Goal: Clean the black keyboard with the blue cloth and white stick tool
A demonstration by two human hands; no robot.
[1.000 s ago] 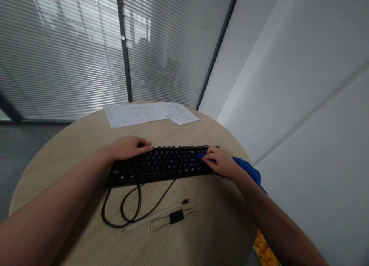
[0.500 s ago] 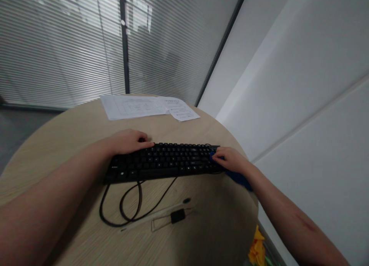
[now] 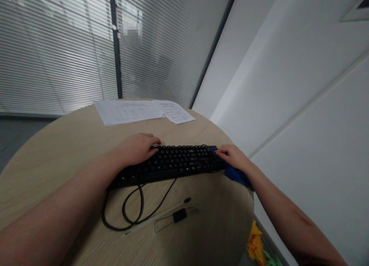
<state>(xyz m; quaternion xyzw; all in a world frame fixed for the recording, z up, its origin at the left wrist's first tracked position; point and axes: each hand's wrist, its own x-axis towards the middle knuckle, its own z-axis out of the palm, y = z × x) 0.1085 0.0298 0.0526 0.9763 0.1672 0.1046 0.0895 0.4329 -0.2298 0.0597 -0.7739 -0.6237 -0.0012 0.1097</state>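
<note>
A black keyboard [image 3: 178, 160] lies slightly tilted across the round wooden table. My left hand [image 3: 140, 147] rests over its upper left part, thumb on the top edge and fingers reaching past it, closed around that edge. At the keyboard's right end, my right hand [image 3: 232, 156] pinches a dark blue cloth [image 3: 238, 176] against the keys, and the cloth trails under the wrist to the table's edge. The keyboard's black cable [image 3: 123, 208] loops on the table in front of it.
Printed papers [image 3: 129, 111] lie at the far side of the table [image 3: 63, 143]. Nearer sit a dark small block with a wire loop [image 3: 180, 215] and a thin pale strip [image 3: 155, 216]. A white wall stands on the right, with yellow flowers [image 3: 256, 245] below the table edge.
My left hand has slid right along the keyboard's top edge, its fingers now farther past it. My right hand has shifted slightly up the keys with the cloth. The view has turned a little.
</note>
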